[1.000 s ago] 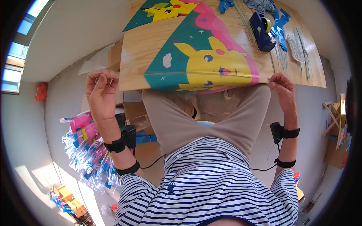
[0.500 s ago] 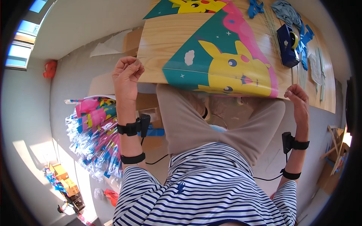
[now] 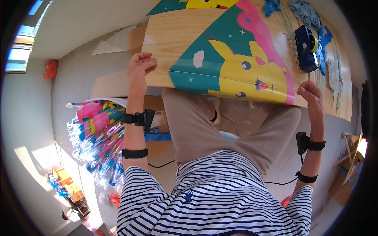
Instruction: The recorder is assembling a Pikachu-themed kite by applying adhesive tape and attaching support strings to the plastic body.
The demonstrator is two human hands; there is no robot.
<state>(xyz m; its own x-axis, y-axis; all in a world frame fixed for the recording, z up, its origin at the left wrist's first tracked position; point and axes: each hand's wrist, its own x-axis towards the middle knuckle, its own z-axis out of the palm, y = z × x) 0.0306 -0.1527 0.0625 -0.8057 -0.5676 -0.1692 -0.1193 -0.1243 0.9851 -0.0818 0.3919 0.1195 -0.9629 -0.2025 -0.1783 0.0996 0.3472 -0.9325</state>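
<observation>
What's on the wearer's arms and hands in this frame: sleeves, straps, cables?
Both hands, left hand and right hand, are bare, no gloves. Each forearm carries two black bands: a wrist strap with a small black box and a plain band nearer the elbow. Thin black cables trail off. Short navy-and-white striped sleeves.

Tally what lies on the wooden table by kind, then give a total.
Teal kite sheets with a yellow cartoon figure: 2 (near one, far one)
Dark blue tape dispenser: 1
Bundle of thin green sticks: 1
Total: 4
Blue and grey scraps at the far right edge are too jumbled to count. Both the left hand and right hand are closed at the table's near edge.
</observation>
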